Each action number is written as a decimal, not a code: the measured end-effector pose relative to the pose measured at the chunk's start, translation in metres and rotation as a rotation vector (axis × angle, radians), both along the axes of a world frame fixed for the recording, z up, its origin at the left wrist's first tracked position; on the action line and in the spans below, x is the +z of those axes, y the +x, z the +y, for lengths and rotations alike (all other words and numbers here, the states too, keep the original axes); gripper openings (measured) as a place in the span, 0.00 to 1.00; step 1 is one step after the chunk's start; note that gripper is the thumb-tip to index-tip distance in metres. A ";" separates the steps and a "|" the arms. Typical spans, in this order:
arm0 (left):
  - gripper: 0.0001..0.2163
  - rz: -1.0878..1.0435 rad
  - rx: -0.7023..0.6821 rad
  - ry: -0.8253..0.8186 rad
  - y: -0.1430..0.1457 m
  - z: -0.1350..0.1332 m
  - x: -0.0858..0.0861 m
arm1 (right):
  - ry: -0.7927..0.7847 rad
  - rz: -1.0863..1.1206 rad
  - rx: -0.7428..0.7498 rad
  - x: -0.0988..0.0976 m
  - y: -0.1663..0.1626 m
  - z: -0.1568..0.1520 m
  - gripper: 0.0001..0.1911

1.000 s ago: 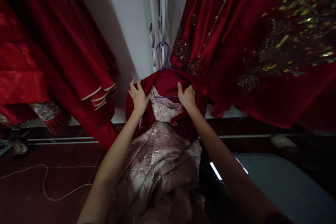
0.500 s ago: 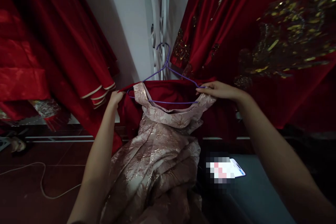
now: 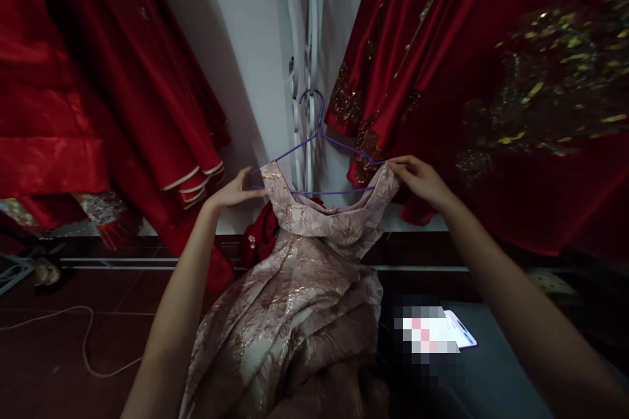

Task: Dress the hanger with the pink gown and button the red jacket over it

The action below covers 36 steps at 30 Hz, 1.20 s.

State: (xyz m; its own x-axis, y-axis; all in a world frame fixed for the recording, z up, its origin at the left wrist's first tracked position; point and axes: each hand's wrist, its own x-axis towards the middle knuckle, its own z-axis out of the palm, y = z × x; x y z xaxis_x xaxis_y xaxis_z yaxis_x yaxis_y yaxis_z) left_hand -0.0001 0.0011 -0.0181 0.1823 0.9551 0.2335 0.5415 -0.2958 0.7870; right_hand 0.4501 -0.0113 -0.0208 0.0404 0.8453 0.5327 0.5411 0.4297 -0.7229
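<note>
A pale pink-gold brocade dress (image 3: pixel 299 301) hangs in front of me by its wide straps on a purple hanger (image 3: pixel 295 144). The hanger's hook is up against white vertical bars. My right hand (image 3: pixel 420 178) pinches the dress's right strap at the hanger's right end. By the left strap, my left hand (image 3: pixel 233 193) has thumb and fingers apart around the hanger's left tip, with its fingertips at the strap's edge. Dark red cloth (image 3: pixel 260 232) lies bunched low behind the dress, mostly hidden by it.
Red garments (image 3: pixel 162 98) hang on the left, and more red ones with gold sequins (image 3: pixel 555 78) on the right. A lit phone (image 3: pixel 462 330), partly blurred out, lies on a grey-green surface (image 3: pixel 501 366). A white cable (image 3: pixel 88 340) runs over the floor.
The red cloth spread behind the hanger has dropped down behind the dress. My left hand has let go of it and moved right, to the hanger's end. My right hand still pinches the strap.
</note>
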 end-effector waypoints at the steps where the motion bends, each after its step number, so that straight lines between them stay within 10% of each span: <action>1: 0.26 -0.003 -0.040 0.140 0.009 0.005 0.006 | 0.033 0.026 -0.022 -0.004 0.000 0.003 0.17; 7: 0.22 0.349 -0.071 0.385 0.041 0.027 0.020 | 0.154 0.217 -0.047 -0.027 -0.008 0.007 0.13; 13: 0.23 0.261 -0.002 0.455 0.027 0.020 0.010 | 0.153 0.451 -0.096 -0.042 -0.010 -0.001 0.15; 24: 0.23 0.366 0.104 0.177 -0.019 -0.027 -0.063 | -0.336 0.577 -0.002 -0.113 0.014 -0.050 0.17; 32: 0.17 0.537 -0.314 0.548 0.081 -0.047 -0.009 | -0.214 0.469 0.113 -0.075 -0.036 -0.058 0.17; 36: 0.15 0.570 -0.341 0.719 0.134 -0.029 -0.025 | -0.099 0.393 0.088 -0.060 -0.062 -0.054 0.16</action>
State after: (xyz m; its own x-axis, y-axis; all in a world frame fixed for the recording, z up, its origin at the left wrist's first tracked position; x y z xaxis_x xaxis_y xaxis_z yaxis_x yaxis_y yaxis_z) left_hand 0.1337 -0.0281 -0.0432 0.6881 0.4943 0.5312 0.5810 -0.8139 0.0047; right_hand 0.3881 -0.0649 -0.0806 0.1494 0.9010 0.4072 0.1800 0.3802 -0.9072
